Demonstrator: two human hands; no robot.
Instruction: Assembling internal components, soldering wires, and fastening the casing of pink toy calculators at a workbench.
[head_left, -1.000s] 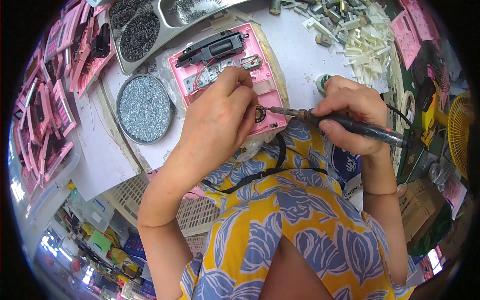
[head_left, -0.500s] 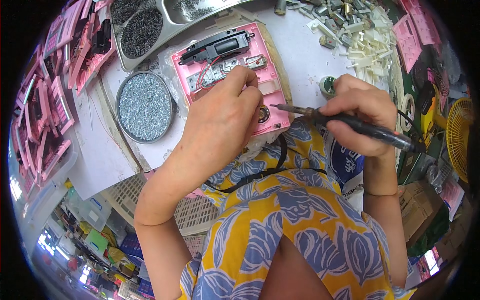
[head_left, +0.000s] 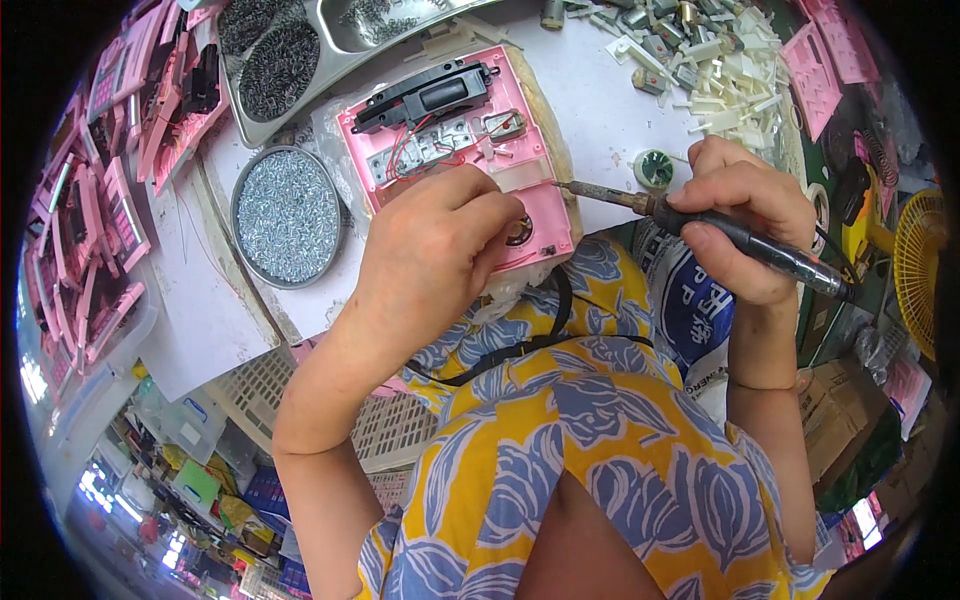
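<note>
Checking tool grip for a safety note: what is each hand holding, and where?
Right hand grips the soldering iron by its handle. Left hand rests on the pink case.

Two hands at the bench: the left hand rests on one opened pink casing, the right hand grips one soldering iron. One round tin of silvery screws sits beside one long metal tray with three compartments in view. One yellow fan stands at right. The pink casings stacked at left and the white plastic parts lie too jumbled to count.
</note>
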